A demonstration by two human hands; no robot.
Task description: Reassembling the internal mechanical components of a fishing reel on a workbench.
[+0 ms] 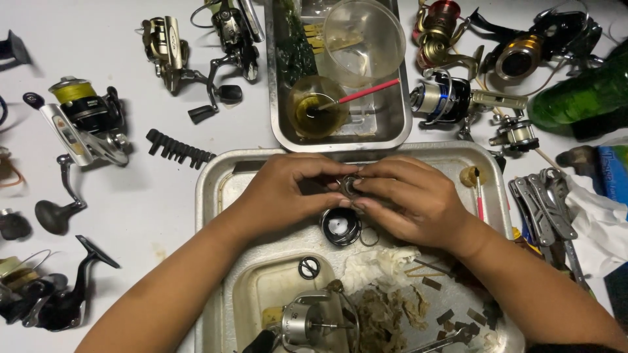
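Note:
Both my hands meet over a large metal tray (216, 176). My left hand (288, 193) and my right hand (409, 196) together pinch a small round metal reel part (350, 186) between their fingertips. Just below them a black ring-shaped spool part (340, 227) lies in the tray. A smaller black ring (309, 267) rests nearer to me, beside a partly stripped silver reel body (307, 323). Dirty tissue (383, 307) and small flat metal pieces lie in the tray's near right part.
A second metal tray (392, 124) behind holds a clear plastic cup (364, 39) and a small bowl of oil with a pink-handled brush (318, 104). Fishing reels lie all around on the white table (98, 33). A multi-tool (543, 209), cloth and green bottle (582, 95) sit at right.

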